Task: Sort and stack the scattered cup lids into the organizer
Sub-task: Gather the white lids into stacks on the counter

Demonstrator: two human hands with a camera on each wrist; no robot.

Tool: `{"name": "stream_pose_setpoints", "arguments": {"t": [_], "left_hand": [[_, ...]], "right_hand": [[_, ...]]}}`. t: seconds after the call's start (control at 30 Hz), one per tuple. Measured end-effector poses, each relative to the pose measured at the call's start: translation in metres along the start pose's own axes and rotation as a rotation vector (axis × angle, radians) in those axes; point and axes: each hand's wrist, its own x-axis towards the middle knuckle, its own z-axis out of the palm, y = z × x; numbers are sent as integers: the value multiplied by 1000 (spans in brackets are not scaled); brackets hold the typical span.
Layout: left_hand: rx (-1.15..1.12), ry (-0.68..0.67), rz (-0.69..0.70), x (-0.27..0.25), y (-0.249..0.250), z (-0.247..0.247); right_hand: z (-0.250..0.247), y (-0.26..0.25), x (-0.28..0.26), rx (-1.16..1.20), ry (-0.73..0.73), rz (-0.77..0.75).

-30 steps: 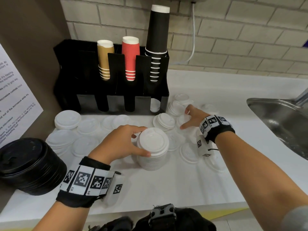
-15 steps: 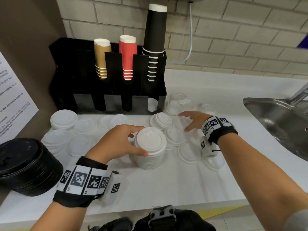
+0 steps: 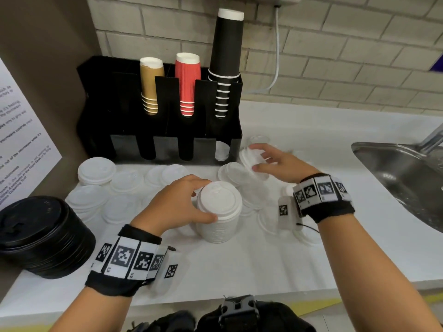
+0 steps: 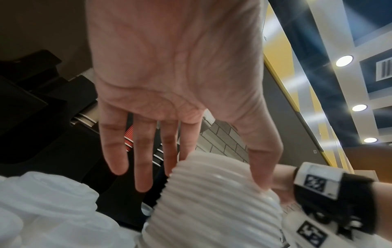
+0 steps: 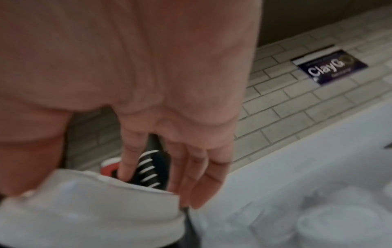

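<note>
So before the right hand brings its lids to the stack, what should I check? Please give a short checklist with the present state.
1. Left hand steadies the white lid stack: ok.
2. Stack stands upright on the counter: ok.
3. Right hand grips a small bunch of white lids: ok.
4. Bunch is level: not ok, tilted.
5. Held lids match the stack's size: cannot tell.
6. Top of stack is free: ok.

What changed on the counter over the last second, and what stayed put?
The right hand went from reaching flat over the loose lids to gripping a small stack of white lids, now tilted off the counter beside the organizer. The left hand keeps its grip on the tall lid stack.
</note>
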Motion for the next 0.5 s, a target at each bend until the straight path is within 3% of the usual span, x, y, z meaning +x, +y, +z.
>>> {"name": "stream_pose_setpoints", "arguments": {"t": [0.17,0.33,0.5], "left_hand": [[-5,23,24,0,0,5],[-14,63,28,-3,2,8],[-55,75,16,-4,2,7]], "right_hand": [[36,-26,-41,157,-101,-287],[56,-33,-50,61,-92,-342],[64,-45,-50,-73,-83,-286]]}}
